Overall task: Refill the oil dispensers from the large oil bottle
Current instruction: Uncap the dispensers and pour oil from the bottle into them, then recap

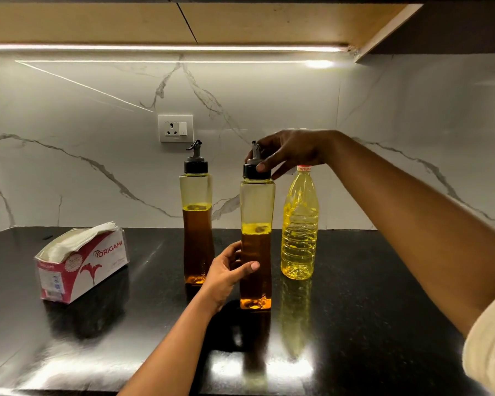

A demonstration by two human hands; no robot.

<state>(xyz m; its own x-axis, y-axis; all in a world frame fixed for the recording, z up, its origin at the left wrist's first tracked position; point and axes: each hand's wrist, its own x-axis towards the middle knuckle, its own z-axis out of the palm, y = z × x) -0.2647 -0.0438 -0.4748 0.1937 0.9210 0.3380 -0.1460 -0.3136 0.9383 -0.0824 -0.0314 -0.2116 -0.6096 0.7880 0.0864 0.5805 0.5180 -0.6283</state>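
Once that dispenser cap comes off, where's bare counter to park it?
Bare black counter lies right of the large yellow oil bottle, and in front between the pink tissue box and the nearer square dispenser. It is crowded mid-counter: the farther dispenser, the nearer one and the bottle stand close, with left hand and right hand there.

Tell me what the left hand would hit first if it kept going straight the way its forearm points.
The left hand already wraps the near dispenser, so that blocks it at once. Beyond it along that line stands the oil bottle, though depth is hard to judge.
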